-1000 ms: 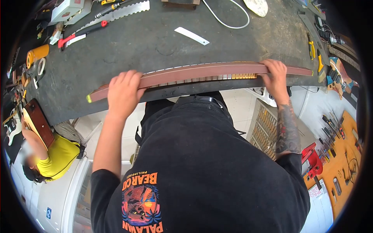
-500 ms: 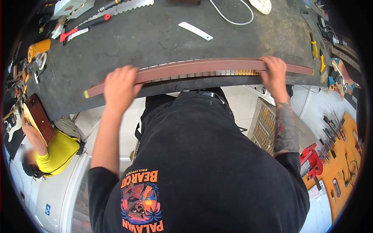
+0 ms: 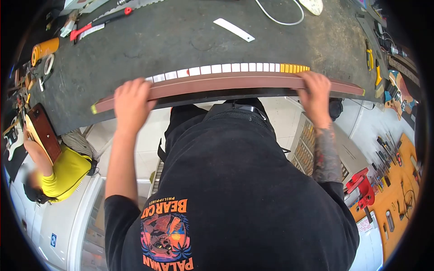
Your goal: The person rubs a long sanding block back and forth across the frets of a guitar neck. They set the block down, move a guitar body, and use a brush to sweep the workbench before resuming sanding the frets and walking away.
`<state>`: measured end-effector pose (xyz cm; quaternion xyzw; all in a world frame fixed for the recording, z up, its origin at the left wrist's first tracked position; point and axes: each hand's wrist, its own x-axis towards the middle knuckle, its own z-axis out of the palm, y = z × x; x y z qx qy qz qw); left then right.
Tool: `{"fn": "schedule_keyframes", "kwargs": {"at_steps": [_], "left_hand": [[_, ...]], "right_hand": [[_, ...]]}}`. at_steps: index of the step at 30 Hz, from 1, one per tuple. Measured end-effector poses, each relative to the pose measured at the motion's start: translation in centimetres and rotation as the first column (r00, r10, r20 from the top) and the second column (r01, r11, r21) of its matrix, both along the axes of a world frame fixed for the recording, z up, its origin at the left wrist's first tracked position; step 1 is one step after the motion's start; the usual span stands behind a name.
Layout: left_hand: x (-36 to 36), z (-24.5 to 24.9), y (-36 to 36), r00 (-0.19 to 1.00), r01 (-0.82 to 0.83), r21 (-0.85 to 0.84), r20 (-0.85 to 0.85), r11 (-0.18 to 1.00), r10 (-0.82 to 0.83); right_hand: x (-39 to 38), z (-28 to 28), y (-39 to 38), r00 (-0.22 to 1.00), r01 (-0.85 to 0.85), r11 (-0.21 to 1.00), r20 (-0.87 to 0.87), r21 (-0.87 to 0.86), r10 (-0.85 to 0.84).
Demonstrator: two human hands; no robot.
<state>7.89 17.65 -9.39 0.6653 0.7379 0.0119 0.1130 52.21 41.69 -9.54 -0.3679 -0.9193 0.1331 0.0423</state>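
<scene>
Two hands (image 3: 132, 103) (image 3: 315, 97) grip one long brown bar (image 3: 226, 82).

Long bar (image 3: 226, 82): reddish brown, matt, even face; wood or a coating, cannot tell which
Segmented strip (image 3: 242, 67): white and yellow pieces, smooth-looking
Tabletop (image 3: 181, 43): dark grey, matt, scuffed, with a rougher-looking tan patch far right
Flat white piece (image 3: 234, 30): smooth, slight sheen; metal or plastic unclear
Cable (image 3: 282, 22): white, smooth, plastic-looking
Cylinder, left (image 3: 47, 50): orange, glossy, plastic by its look
Shirt, near (image 3: 253, 180): black cloth, matt, softly creased
Panel, left (image 3: 46, 131): brown, glossy, like lacquered wood
Clamp, right (image 3: 360, 187): red, glossy, like painted metal
Wall board, right (image 3: 398, 214): orange-tan, smooth, wood-like
Floor (image 3: 281, 118): pale tile, smooth, lightly shiny
</scene>
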Motion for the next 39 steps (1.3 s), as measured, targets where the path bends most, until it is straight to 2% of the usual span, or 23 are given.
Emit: {"fn": "schedule_keyframes", "kwargs": {"at_steps": [2,4,7,9,11,13,16,20,24,27,30,33,39], "left_hand": [[3.3,-0.7,1.7,0.999,0.036,0.055,0.038,0.998,-0.038],[4.4,-0.6,1.9,0.998,0.014,0.092,0.054,0.996,-0.019],[0.9,-0.2,-1.2,0.996,-0.064,0.059,-0.06,0.996,0.067],[-3.3,-0.4,-4.0,0.995,-0.072,0.076,-0.059,0.994,0.077],[-4.5,-0.2,-4.8,0.997,-0.054,0.063,-0.057,0.997,0.057],[-4.1,0.0,-4.5,0.998,-0.036,0.059,-0.055,0.998,0.039],[0.7,-0.4,-1.7,0.999,0.021,0.107,-0.029,0.994,-0.018],[4.4,-1.1,0.5,1.0,0.011,0.13,0.004,0.991,-0.011],[1.3,-0.4,-2.1,0.999,-0.047,0.046,-0.01,0.998,0.047],[-2.9,-0.2,-4.7,0.995,-0.053,0.033,-0.077,0.998,0.056],[-5.4,0.0,-5.6,0.998,-0.035,0.042,-0.059,0.999,0.038],[-3.6,-0.1,-4.1,0.999,-0.007,0.036,-0.049,0.999,0.009],[5.7,-0.6,3.2,0.998,0.03,0.06,0.057,0.998,-0.034]], "right_hand": [[3.7,-0.1,2.1,1.0,0.001,1.0,-0.001,0.018,-0.001],[3.9,0.4,2.3,1.0,-0.003,1.0,0.019,-0.005,0.003],[0.5,-0.7,-0.5,0.999,-0.033,0.999,-0.002,0.035,0.033],[-4.3,-0.1,-3.6,0.999,-0.037,0.999,-0.036,0.024,0.038],[-5.4,0.0,-4.7,0.998,-0.03,1.0,-0.053,-0.008,0.029],[-4.5,-0.2,-4.3,0.998,-0.031,0.999,-0.053,-0.018,0.03],[0.9,-0.6,-1.6,1.0,-0.006,0.999,0.002,0.033,0.005],[5.0,-0.4,0.7,1.0,-0.005,1.0,0.012,0.027,0.005],[1.2,-0.4,-1.5,0.999,-0.024,1.0,-0.022,0.019,0.024],[-4.1,0.1,-4.3,0.999,-0.016,1.0,-0.051,-0.016,0.015],[-6.4,-0.1,-5.5,0.997,-0.023,0.998,-0.071,-0.054,0.019],[-4.4,0.2,-3.8,0.998,-0.018,1.0,-0.054,-0.016,0.017],[5.2,0.3,3.3,1.0,0.003,1.0,0.008,0.019,-0.003]]}}
